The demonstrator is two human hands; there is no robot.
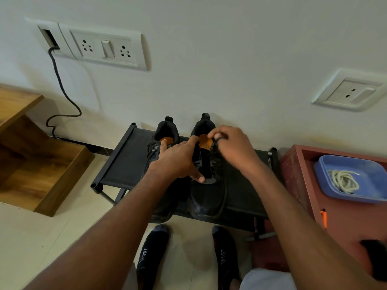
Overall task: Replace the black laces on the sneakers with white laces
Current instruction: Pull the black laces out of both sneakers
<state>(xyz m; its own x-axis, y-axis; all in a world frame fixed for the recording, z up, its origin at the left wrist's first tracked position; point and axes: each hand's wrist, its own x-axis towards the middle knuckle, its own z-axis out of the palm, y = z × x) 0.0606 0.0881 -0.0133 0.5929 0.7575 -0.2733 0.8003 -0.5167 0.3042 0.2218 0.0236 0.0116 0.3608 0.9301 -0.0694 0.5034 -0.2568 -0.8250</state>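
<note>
Two black sneakers stand side by side on a low black rack (125, 160), heels toward the wall. My left hand (178, 160) rests across the left sneaker (167, 130) and the right sneaker (206, 197), fingers spread, thumb pressing the right shoe's tongue. My right hand (232, 145) pinches the black lace (215, 149) near the top eyelets of the right sneaker. The lace's loose end trails down the shoe's right side. White laces (343, 181) lie coiled in a blue tray (372, 191) at the right.
The blue tray sits on a red-brown cabinet (345, 227) with an orange pen (323, 218). A wooden shelf unit (41, 164) stands at the left. A black cable (60, 84) hangs from the wall sockets. My feet in dark socks (152, 256) stand on the tiled floor.
</note>
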